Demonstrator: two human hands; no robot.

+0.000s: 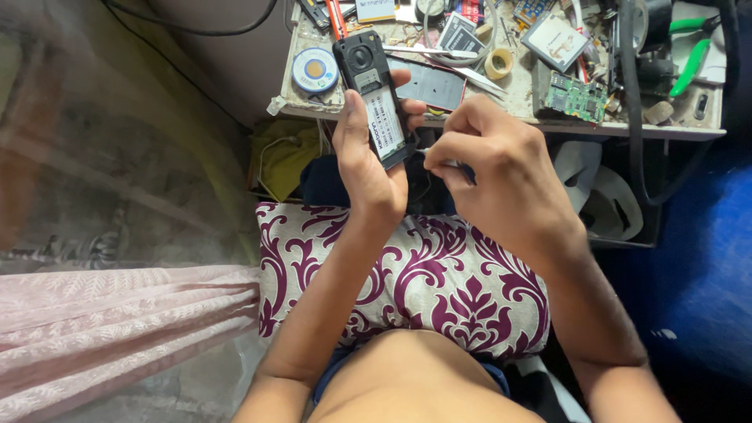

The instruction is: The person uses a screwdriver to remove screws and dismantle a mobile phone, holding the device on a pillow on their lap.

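My left hand (368, 157) grips a black mobile phone (372, 94) with its back cover off, held upright with the camera end away from me. A white label shows in the battery bay. My right hand (493, 168) is closed around a thin tool (427, 151) whose metal tip points at the phone's lower edge. Both hands hover above a white cushion with a purple floral pattern (439, 274) on my lap, just in front of the workbench.
A cluttered workbench (517, 90) lies ahead with a green circuit board (576, 95), a roll of tape (498, 63), a round blue tin (315, 70), a grey flat panel (435, 84), green-handled pliers (693, 55) and cables. Pink fabric (117, 321) lies to my left.
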